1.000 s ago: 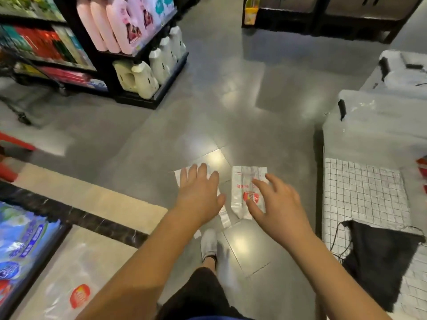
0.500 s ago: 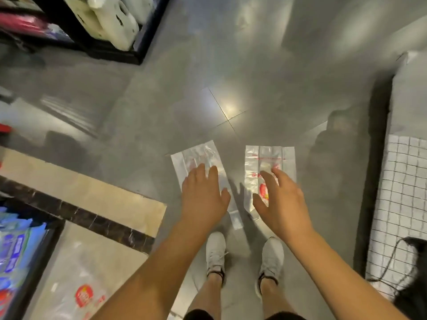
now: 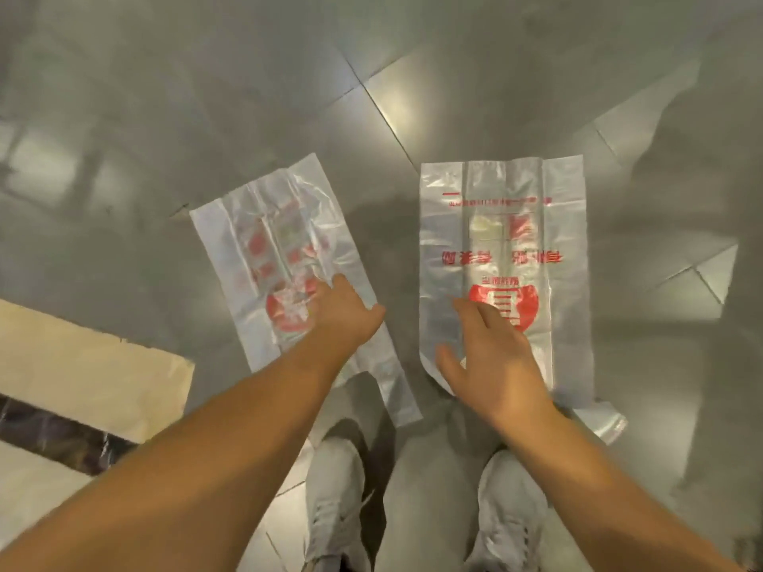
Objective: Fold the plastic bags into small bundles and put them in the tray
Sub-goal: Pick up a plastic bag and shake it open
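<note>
Two clear plastic bags are laid flat on the grey tiled floor [image 3: 124, 158], side by side and apart, with a strip of bare tile between them. The left bag [image 3: 264, 241] is set at a slant, creased lengthwise, with blurred red print and a red round mark near its lower half. The right bag [image 3: 495, 208] is laid straight, with red lettering seen upside down and a red emblem lower down.

The left hand [image 3: 342, 313] is stretched out over the lower part of the left bag beside the red mark, fingers extended and thumb held out; nothing is gripped, and whether the plastic is touched cannot be told. The right hand [image 3: 491, 357] is spread wide over the lower part of the right bag, forefinger aimed at the red emblem, nothing held.

A pair of pale shoes [image 3: 334, 501] is seen just below the bags' near ends. A beige strip [image 3: 82, 373] is seen at the left edge.
</note>
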A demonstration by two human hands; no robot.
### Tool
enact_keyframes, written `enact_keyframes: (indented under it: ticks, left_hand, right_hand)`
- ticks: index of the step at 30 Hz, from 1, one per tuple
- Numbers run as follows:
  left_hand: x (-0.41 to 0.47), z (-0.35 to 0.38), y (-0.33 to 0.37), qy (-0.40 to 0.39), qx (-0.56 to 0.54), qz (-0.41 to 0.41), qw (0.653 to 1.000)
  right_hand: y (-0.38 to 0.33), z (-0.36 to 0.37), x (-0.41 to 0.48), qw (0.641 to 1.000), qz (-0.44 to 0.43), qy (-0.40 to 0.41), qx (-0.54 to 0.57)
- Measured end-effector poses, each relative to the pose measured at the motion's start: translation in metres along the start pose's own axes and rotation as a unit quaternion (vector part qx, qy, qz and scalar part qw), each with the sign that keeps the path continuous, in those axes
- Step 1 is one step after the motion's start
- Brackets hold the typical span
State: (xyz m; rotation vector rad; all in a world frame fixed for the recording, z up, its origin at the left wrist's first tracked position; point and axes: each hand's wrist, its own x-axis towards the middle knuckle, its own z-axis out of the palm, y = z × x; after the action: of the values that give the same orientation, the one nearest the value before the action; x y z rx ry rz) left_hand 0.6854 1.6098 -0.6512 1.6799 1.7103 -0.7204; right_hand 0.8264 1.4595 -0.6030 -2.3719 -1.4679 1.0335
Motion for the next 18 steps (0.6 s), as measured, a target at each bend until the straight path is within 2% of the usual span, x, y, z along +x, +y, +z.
enact_keyframes:
  ticks: [2,5,9,14,18]
  left_hand:
    - [0.038,0.025,0.003,0.012,-0.033,-0.048,0.998]
    - [0.069,0.054,0.005,0.021,-0.013,-0.080,0.996]
    - [0.078,0.072,-0.010,0.066,0.048,-0.046,0.996]
    - [0.078,0.044,-0.026,0.036,-0.053,-0.042,0.997]
    - [0.059,0.017,-0.022,0.088,-0.087,-0.021,0.992]
  right_hand:
    - [0.022,0.025,0.011,1.000,0.007,0.017,0.019]
    - [0.046,0.048,0.026,1.000,0.010,0.018,0.024]
    - [0.051,0.048,0.036,0.997,0.057,-0.040,0.022]
    - [0.037,0.040,0.054,0.992,0.091,-0.088,0.007]
    - [0.028,0.059,0.090,0.989,0.134,-0.060,-0.015]
